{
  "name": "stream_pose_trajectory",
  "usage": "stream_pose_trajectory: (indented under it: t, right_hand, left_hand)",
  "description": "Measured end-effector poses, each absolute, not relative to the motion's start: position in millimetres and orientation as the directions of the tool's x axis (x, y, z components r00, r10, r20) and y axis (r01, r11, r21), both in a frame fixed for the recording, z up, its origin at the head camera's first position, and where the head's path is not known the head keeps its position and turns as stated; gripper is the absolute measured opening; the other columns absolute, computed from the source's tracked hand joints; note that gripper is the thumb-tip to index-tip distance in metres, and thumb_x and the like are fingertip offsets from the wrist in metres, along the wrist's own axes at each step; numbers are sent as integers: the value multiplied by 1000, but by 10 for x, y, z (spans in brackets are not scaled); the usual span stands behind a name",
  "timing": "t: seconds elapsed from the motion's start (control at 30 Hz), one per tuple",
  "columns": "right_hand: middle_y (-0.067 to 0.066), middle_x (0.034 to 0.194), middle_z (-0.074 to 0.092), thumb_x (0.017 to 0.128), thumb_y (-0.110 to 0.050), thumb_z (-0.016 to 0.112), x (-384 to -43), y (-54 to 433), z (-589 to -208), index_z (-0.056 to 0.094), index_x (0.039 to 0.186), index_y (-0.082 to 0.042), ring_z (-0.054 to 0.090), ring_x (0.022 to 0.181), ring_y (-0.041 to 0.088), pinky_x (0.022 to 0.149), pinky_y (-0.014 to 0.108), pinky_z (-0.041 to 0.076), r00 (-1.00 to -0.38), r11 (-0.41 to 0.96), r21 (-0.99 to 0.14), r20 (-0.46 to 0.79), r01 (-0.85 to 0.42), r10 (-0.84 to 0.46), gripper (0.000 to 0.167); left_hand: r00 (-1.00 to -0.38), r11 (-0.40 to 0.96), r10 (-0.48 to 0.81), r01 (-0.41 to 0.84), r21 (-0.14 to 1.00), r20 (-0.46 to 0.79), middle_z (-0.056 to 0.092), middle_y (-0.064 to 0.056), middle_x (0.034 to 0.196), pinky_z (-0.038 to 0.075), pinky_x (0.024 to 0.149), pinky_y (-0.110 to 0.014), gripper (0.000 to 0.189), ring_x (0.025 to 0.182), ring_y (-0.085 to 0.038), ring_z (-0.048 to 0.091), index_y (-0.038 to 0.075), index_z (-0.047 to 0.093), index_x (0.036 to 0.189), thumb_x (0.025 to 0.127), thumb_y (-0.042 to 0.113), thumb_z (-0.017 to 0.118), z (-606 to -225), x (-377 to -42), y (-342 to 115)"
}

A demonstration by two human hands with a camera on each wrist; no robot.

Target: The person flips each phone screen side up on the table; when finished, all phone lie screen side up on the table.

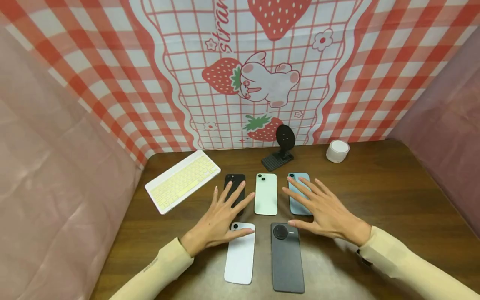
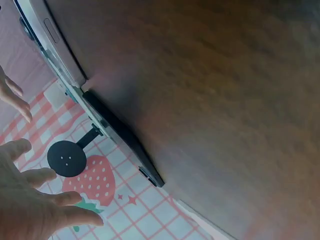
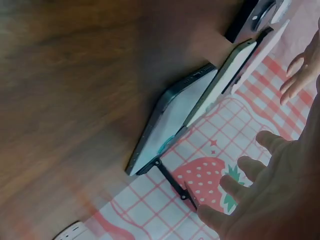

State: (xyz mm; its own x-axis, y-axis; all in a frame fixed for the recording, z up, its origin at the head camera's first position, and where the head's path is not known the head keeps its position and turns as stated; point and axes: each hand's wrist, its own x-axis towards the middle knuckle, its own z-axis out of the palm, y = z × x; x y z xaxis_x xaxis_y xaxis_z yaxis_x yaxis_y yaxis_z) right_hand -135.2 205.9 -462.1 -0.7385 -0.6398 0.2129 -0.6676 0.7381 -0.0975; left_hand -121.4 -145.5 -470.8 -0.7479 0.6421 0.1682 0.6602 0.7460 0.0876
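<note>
Two rows of phones lie face down on the table. At the back are a black phone (image 1: 233,196), a pale green phone (image 1: 266,198) and a blue phone (image 1: 298,203); in front are a white phone (image 1: 240,260) and a dark grey phone (image 1: 288,262) with a round camera. My left hand (image 1: 221,218) hovers, fingers spread, above the black and white phones. Over the blue phone and the grey phone's upper corner is my right hand (image 1: 326,208), its fingers spread too. Both wrist views show gaps between the hands and the phones. Neither hand holds anything.
A white keyboard (image 1: 183,181) with yellow keys lies at the back left. Behind the phones stands a black folding stand (image 1: 279,152) with a round head. A small white cylinder (image 1: 338,151) is at the back right. The checked cloth (image 1: 232,75) hangs along the wooden table's (image 1: 375,187) far edge.
</note>
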Motion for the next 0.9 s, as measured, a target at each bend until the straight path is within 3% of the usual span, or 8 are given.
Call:
stream_pose_trajectory:
  t: [0.3,0.4,0.57,0.77,0.9]
  right_hand:
    - [4,175,24,95,-68,60,-1551,1830,-4587,29,165,-32,33,156,39,120,70,28,-719,685,-219,179,-695,-671,85]
    - [6,174,26,97,-66,60,-1618,1739,-4577,29,165,-31,34,156,40,120,69,30,-710,661,-269,171,-701,-683,83]
    - [5,172,31,99,-64,58,-1753,1558,-4557,32,165,-26,37,155,31,120,63,35,-706,618,-382,152,-687,-691,81]
    - [8,164,42,99,-53,66,-1923,1292,-4523,37,162,-15,45,149,30,115,57,44,-715,560,-538,120,-630,-689,79]
    - [20,150,55,99,-32,72,-2078,1119,-4539,45,155,-5,62,129,35,103,52,55,-718,492,-626,162,-605,-677,68]
  left_hand:
    - [-819,769,535,574,283,206,21,-12,175,28,115,-78,79,157,-50,24,25,28,166,102,58,58,-4680,-1186,-1457]
    - [-862,791,463,506,343,204,29,-15,171,38,115,-69,75,154,-48,33,22,32,165,103,54,60,-4653,-1170,-1439]
    - [-927,825,314,374,425,205,50,-18,154,54,100,-52,69,134,-38,52,12,44,158,102,48,63,-4631,-1175,-1390]
    - [-964,859,197,259,441,181,60,-20,134,54,82,-42,71,107,-32,57,2,51,151,98,46,70,-4632,-1201,-1351]
    - [-984,888,135,172,426,115,58,-22,131,54,76,-40,76,101,-31,56,3,51,152,95,48,73,-4629,-1226,-1324]
